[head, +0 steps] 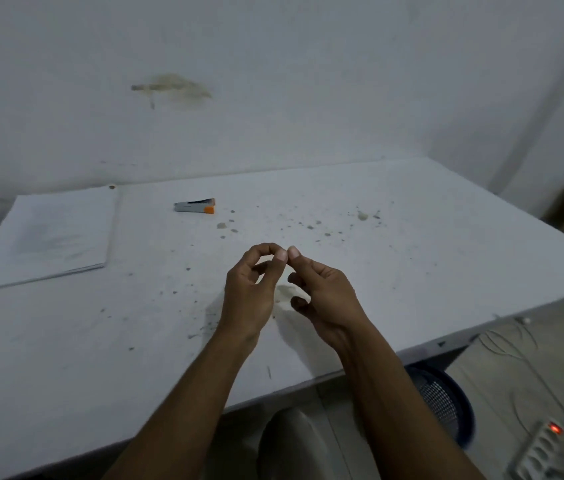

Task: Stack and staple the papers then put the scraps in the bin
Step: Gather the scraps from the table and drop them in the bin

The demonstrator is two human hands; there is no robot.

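Fingertip-to-fingertip pinch, left hand (251, 289) against right hand (325, 296) (raised)

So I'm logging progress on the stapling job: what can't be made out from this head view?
- Any scrap pinched between the fingers: too small to see.
- Staple in the paper stack: blurred, unreadable.
- Bin contents: cut off by the table edge and the right arm.

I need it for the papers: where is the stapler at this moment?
In the head view the stapler lies on the far part of the table, right of the paper stack and beyond both hands.
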